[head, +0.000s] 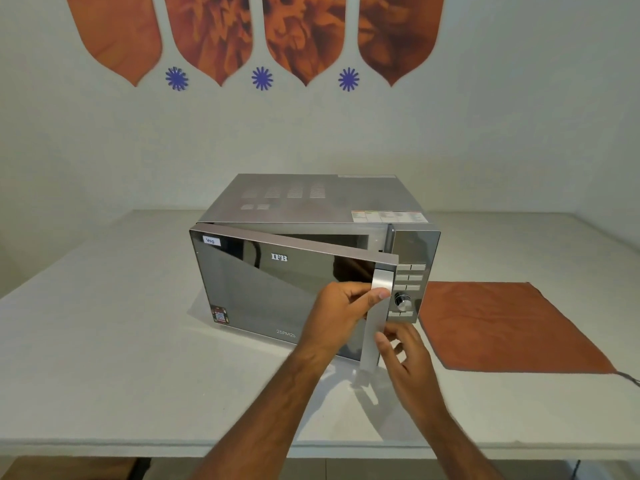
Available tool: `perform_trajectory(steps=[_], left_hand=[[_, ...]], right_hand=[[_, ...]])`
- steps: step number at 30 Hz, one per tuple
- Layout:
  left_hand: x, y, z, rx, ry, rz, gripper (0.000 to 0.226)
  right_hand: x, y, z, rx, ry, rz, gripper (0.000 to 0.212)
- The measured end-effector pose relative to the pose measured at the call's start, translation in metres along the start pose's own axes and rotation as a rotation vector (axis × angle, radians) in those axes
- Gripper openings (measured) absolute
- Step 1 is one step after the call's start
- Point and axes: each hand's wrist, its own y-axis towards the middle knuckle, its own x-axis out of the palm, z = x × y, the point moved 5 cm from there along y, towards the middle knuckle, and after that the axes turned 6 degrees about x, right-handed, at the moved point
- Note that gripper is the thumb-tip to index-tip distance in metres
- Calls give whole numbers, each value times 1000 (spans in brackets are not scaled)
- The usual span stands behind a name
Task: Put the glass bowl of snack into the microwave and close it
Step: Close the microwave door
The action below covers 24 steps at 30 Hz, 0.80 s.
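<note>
A silver microwave (pixel 311 202) stands on a white table (pixel 104 341). Its dark mirrored door (pixel 270 289) is hinged on the left and stands slightly ajar, with a narrow gap along the top right. My left hand (pixel 341 310) grips the vertical silver door handle (pixel 377 323) around its middle. My right hand (pixel 405 358) is just below and to the right, fingers apart, its fingertips near the lower part of the handle. The glass bowl of snack is not visible; the door hides the cavity.
An orange cloth (pixel 512 327) lies flat on the table right of the microwave. The control panel (pixel 408 289) with buttons and a knob is beside the handle. A dark cable (pixel 628 377) runs off at the right edge. A wall stands behind.
</note>
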Motion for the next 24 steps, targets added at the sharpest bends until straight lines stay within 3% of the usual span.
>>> perform_trajectory(steps=[24], left_hand=[[19,68,-14,92,173,19,41]], right_hand=[[-6,71,4,107,-56,-129,20]])
